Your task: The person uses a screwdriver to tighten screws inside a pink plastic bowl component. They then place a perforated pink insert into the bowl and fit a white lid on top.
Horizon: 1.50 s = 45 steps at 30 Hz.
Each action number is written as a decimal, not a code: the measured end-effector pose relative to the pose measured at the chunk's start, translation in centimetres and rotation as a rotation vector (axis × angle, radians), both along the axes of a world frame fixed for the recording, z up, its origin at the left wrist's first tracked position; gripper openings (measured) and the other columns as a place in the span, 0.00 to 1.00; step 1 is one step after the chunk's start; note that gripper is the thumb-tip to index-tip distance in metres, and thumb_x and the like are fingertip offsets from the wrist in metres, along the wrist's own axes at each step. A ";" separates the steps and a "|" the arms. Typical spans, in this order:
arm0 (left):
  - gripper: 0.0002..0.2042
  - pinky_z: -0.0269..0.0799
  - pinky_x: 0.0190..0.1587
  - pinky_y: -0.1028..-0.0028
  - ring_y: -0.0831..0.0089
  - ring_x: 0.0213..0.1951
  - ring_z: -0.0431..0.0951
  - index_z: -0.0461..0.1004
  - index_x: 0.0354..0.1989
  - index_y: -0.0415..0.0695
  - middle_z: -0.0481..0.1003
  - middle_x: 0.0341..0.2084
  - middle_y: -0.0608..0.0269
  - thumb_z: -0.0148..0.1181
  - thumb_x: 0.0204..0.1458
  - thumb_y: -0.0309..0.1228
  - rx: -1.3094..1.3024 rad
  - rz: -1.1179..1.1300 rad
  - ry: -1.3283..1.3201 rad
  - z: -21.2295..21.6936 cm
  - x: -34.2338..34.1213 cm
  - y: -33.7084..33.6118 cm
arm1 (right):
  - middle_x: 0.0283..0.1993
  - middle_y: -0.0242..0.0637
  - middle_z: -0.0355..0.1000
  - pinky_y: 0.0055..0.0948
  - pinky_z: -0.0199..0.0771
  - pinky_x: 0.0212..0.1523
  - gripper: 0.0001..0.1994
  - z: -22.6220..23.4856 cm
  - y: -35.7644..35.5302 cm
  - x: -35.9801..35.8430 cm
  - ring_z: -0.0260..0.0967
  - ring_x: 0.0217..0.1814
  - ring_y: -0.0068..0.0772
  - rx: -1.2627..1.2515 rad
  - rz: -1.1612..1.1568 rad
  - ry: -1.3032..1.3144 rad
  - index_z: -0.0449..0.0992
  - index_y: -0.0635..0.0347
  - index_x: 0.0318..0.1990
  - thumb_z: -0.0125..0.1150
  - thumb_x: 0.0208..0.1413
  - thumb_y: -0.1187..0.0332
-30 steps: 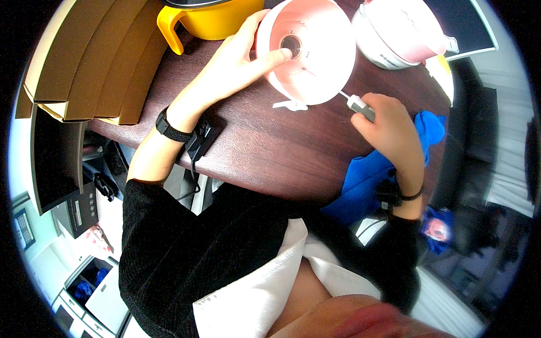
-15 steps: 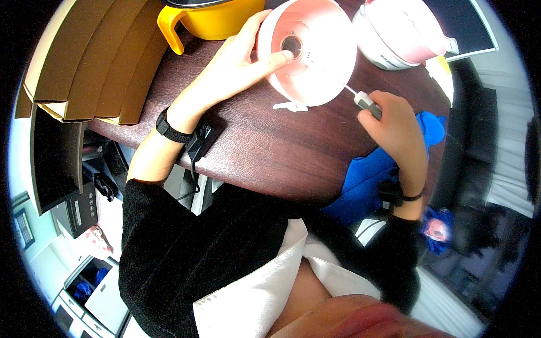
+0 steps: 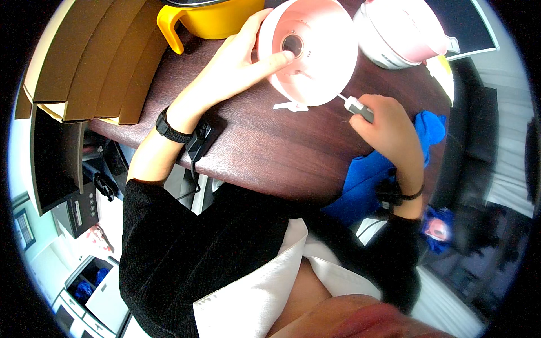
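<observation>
A pink, bowl-shaped plastic housing (image 3: 318,62) is tilted so its inside faces me, with a dark round hole at its base. My left hand (image 3: 239,62) grips its left side, thumb inside beside the hole and fingers behind the wall. A small white tab (image 3: 291,106) sticks out under the near rim. My right hand (image 3: 389,121) is closed round the grey and white handle of a screwdriver (image 3: 358,109). The thin shaft points up and left at the housing's lower right rim; where its tip ends I cannot make out.
A pink and white appliance (image 3: 400,36) stands at the back right. At the back left are a yellow pot with a handle (image 3: 211,19) and cardboard boxes (image 3: 93,62). Blue cloth (image 3: 363,177) lies under my right forearm. A black device with a cable (image 3: 202,141) sits by my left wrist.
My right hand has shifted a little left and down with the screwdriver, whose handle has turned flatter. My left hand and the pink housing have hardly moved.
</observation>
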<state>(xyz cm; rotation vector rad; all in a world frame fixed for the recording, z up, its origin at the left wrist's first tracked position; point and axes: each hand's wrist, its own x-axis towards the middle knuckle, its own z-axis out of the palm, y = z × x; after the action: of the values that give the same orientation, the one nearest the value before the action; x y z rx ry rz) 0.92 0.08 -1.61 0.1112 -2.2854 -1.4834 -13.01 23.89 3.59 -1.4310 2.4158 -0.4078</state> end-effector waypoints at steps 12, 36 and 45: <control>0.34 0.60 0.61 0.67 0.65 0.59 0.65 0.53 0.64 0.38 0.65 0.57 0.50 0.60 0.54 0.40 -0.008 0.025 -0.008 -0.1 0.1 0.2 | 0.20 0.54 0.65 0.42 0.63 0.26 0.12 0.0 -0.1 -1.7 0.67 0.22 0.52 0.042 -0.003 -0.255 0.73 0.68 0.28 0.55 0.46 0.65; 0.33 0.59 0.61 0.68 0.67 0.60 0.63 0.54 0.64 0.37 0.65 0.57 0.51 0.59 0.54 0.38 0.011 -0.032 -0.007 -0.1 0.0 0.1 | 0.14 0.33 0.63 0.28 0.56 0.17 0.13 -1.1 -0.5 -3.8 0.59 0.14 0.23 0.209 -0.044 -0.559 0.76 0.68 0.29 0.53 0.50 0.64; 0.30 0.56 0.63 0.69 0.68 0.61 0.62 0.53 0.64 0.36 0.64 0.58 0.53 0.56 0.57 0.37 0.083 -0.017 -0.007 -0.9 -0.1 -0.2 | 0.12 0.22 0.54 0.20 0.47 0.11 0.12 -2.5 -0.3 -5.5 0.49 0.10 0.14 0.240 -0.054 -0.870 0.73 0.64 0.28 0.51 0.56 0.63</control>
<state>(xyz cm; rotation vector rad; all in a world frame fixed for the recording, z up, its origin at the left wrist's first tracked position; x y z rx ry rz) 0.82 -0.10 -2.48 0.1207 -2.2357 -1.5894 -18.53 23.55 1.10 -0.8288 1.7155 -0.5780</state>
